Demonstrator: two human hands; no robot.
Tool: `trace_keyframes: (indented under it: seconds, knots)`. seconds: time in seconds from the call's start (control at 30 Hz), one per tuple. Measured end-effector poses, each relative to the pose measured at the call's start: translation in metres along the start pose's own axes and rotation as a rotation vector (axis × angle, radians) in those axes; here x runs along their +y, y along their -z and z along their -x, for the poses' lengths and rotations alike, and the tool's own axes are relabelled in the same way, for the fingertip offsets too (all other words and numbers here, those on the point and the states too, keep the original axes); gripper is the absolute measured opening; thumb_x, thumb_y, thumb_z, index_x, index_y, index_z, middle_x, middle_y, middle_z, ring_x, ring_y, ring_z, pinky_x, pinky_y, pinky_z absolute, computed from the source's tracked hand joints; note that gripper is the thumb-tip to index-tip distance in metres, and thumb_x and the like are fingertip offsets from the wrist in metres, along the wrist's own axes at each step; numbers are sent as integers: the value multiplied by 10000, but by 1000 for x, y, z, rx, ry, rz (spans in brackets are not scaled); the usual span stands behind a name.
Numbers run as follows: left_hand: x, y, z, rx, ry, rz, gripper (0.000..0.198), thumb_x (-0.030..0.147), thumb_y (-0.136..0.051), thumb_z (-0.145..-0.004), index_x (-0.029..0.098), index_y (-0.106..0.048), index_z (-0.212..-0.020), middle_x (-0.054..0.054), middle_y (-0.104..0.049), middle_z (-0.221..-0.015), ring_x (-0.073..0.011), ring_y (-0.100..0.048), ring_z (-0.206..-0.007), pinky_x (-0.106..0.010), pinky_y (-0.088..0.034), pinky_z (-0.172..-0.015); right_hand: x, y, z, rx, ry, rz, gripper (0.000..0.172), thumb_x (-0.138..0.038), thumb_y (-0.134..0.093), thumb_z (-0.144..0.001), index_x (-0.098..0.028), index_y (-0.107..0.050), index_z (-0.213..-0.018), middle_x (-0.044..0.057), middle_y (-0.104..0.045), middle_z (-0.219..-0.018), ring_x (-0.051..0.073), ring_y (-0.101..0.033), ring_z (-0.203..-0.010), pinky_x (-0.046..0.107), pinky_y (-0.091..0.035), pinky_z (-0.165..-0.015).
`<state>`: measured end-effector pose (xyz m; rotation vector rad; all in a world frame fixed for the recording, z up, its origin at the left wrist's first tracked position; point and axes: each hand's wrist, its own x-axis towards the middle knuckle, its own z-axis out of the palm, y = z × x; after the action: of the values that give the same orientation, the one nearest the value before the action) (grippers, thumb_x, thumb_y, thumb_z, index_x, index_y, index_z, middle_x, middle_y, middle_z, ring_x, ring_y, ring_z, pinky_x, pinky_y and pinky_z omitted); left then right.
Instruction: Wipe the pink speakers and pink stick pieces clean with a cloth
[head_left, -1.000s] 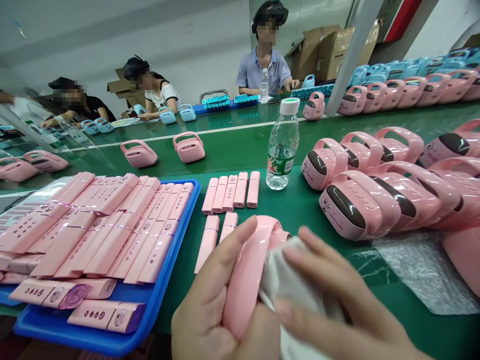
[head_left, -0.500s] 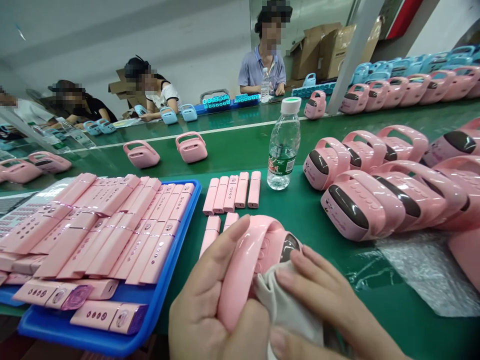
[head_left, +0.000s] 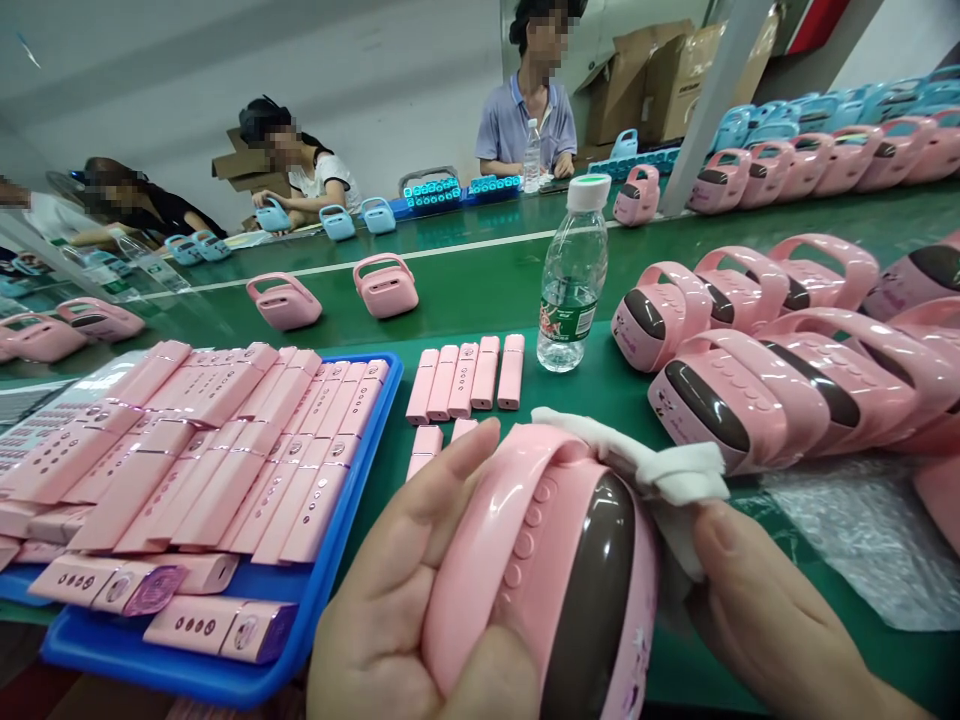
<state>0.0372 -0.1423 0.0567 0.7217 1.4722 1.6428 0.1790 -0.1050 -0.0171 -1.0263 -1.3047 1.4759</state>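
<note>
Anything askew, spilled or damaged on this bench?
Slightly askew: at the near end of the blue tray, two purple-ended pink sticks lie crosswise to the stack behind them. No spill shows, nor any visible damage on the speaker in the left hand.

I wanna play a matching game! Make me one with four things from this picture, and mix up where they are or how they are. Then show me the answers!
Things:
1. white cloth
2. blue tray
3. nearest pink gadget
4. nearest bottle

Places and states:
A. standing with its cap on
B. in the right hand
C. in the left hand
D. loaded with pink sticks

Pairs: 1-B, 2-D, 3-C, 4-A
</note>
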Motion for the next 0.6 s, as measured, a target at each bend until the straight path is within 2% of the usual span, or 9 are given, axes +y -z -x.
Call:
trace_keyframes:
  seconds: [0.1,0.17,0.27,0.33,0.37,0.4,0.5,0.53,0.6]
  knots:
    - [3,-7,0,2,-7,24,431,4,-594,-551,237,-673,-905,-19,-713,-884,-238,-651,-898,-305,-538,-807,-5,-1,-11,-125,160,67,332,-463,-362,-911,-300,-641,-989,19,-692,-846,199,-655,-754,280,-558,-637]
    - [2,-13,-1,-19,-9,26,387,-14,-598,-551,217,-664,-854,-27,-712,-841,-230,-656,-864,-304,-534,-802,-18,-7,-18,-164,274,169,341,-397,-343,-936,-315,-520,-1214,4,-621,-1158,211,-577,-1063,323,-487,-902]
    - [-5,-19,-7,-70,11,48,311,6,-624,-561,208,-633,-797,-23,-701,-789,-200,-660,-777,-276,-542,-735,-38,-19,-27,-234,566,451,382,-306,-373,-933,-197,-466,-1286,25,-501,-1328,184,-428,-1235,296,-322,-1060]
    - [-12,-18,-14,-91,36,101,318,6,-627,-555,199,-613,-807,-23,-689,-803,-183,-655,-760,-254,-537,-709,-45,-21,-36,-304,809,626,375,-237,-401,-914,-95,-503,-1246,81,-507,-1324,180,-414,-1246,282,-269,-1084]
    - [-14,-16,-19,-97,67,138,333,-1,-613,-553,195,-603,-821,-24,-684,-817,-180,-655,-761,-249,-535,-700,-44,-20,-41,-312,848,655,360,-216,-393,-913,-78,-527,-1217,96,-523,-1306,185,-432,-1233,289,-280,-1078]
    - [-16,-14,-24,-97,109,180,351,-10,-588,-553,193,-590,-839,-28,-681,-832,-181,-658,-765,-246,-533,-684,-42,-17,-47,-296,805,637,353,-214,-367,-923,-83,-544,-1199,98,-545,-1284,192,-470,-1202,304,-324,-1053]
    - [-16,-9,-38,-47,243,306,388,-22,-515,-571,192,-535,-894,-65,-680,-882,-204,-665,-800,-250,-534,-626,-34,-4,-62,-191,495,516,382,-283,-284,-957,-155,-554,-1196,62,-587,-1239,216,-567,-1096,342,-469,-923]
    - [-15,-8,-43,-15,261,353,402,-25,-508,-580,194,-518,-917,-79,-679,-900,-207,-665,-808,-250,-534,-611,-32,-2,-64,-190,479,530,382,-298,-289,-957,-173,-536,-1220,52,-566,-1265,223,-548,-1120,360,-463,-933]
    - [-14,-8,-50,38,277,463,406,-34,-510,-609,192,-505,-946,-84,-675,-903,-190,-665,-800,-233,-531,-603,-35,-1,-63,-242,645,667,379,-279,-329,-945,-187,-478,-1281,30,-467,-1360,225,-424,-1242,405,-354,-1035]
